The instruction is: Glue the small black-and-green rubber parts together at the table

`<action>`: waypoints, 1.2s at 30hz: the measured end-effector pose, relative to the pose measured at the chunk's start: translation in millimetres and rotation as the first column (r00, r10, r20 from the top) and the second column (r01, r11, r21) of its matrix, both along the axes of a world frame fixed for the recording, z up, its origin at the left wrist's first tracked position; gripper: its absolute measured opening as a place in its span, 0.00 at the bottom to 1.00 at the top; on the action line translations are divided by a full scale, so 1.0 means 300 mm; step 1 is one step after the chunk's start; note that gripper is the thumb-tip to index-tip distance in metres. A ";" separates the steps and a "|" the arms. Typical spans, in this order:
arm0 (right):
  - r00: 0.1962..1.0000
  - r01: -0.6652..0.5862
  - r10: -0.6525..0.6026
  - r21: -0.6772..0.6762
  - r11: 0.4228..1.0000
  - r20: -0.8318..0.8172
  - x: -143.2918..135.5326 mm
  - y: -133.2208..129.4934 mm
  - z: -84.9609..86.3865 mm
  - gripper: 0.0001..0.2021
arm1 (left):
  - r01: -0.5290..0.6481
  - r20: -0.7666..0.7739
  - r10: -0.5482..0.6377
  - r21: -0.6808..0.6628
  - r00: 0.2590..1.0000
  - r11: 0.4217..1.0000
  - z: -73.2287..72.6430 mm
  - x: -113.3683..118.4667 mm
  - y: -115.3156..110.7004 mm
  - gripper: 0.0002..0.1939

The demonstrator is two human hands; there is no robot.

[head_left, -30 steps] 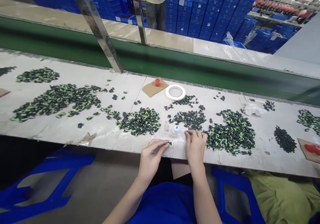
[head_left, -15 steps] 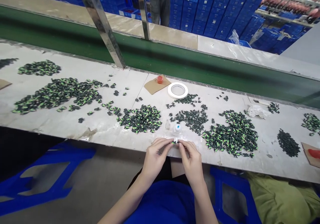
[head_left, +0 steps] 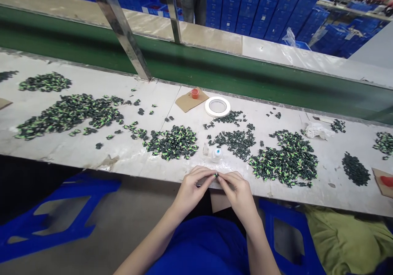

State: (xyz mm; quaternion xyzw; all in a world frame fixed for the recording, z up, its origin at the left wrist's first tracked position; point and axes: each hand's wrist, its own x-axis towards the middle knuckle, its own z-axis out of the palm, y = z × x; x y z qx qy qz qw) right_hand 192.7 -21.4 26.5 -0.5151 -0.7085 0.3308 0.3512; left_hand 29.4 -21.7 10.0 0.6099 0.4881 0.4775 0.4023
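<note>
Between the fingertips of both hands is a small dark green part (head_left: 216,174), too small to make out in detail. My left hand (head_left: 195,185) pinches it from one side, and my right hand (head_left: 235,185) grips it from the other, with the fingertips nearly meeting at the table's front edge. Just beyond the fingers stands a small white bottle with a blue tip (head_left: 217,154). A heap of black and bright green parts (head_left: 172,143) lies to the left of it. Small dark elongated pieces (head_left: 236,143) are scattered behind, and another black-green heap (head_left: 285,160) spreads to the right.
A roll of white tape (head_left: 217,106) lies near a cardboard piece (head_left: 186,103) bearing a red cup (head_left: 195,93). Farther left spreads a large heap of parts (head_left: 73,113). A green conveyor (head_left: 215,68) runs behind the table. Blue stools (head_left: 101,195) flank me; a person (head_left: 193,2) stands beyond.
The two hands have drawn closer together, their fingertips now nearly touching around the small part. The view has shifted slightly; the heaps and tape stay in place.
</note>
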 end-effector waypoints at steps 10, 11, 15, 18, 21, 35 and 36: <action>0.972 0.084 -0.109 -0.126 0.988 -0.207 0.002 -0.023 0.030 0.08 | 0.026 0.127 -0.013 -0.103 0.992 0.994 0.028 0.015 -0.016 0.06; 0.953 0.097 -0.140 -0.168 0.981 -0.270 -0.001 -0.029 0.031 0.08 | 0.037 0.154 -0.021 -0.108 0.988 0.993 0.033 0.016 -0.019 0.06; 0.921 0.113 -0.157 -0.141 0.984 -0.358 -0.003 -0.052 0.047 0.06 | 0.060 0.216 -0.041 -0.083 0.975 0.995 0.049 0.022 -0.029 0.06; 0.960 0.119 -0.113 0.007 0.993 -0.258 -0.001 -0.065 0.071 0.06 | 0.055 0.212 -0.042 -0.056 0.976 0.997 0.061 0.029 -0.034 0.06; 0.982 0.114 -0.097 0.097 0.989 -0.162 0.003 -0.075 0.092 0.09 | 0.041 0.172 -0.040 -0.002 0.984 0.999 0.073 0.033 -0.036 0.06; 0.998 -0.012 -0.005 0.261 0.965 0.064 0.013 -0.078 0.086 0.05 | 0.043 0.091 -0.047 0.044 0.995 0.998 0.094 0.032 -0.039 0.05; 0.997 -0.021 0.000 0.269 0.963 0.077 0.012 -0.079 0.085 0.05 | 0.053 0.091 -0.055 0.019 0.994 0.998 0.094 0.031 -0.039 0.05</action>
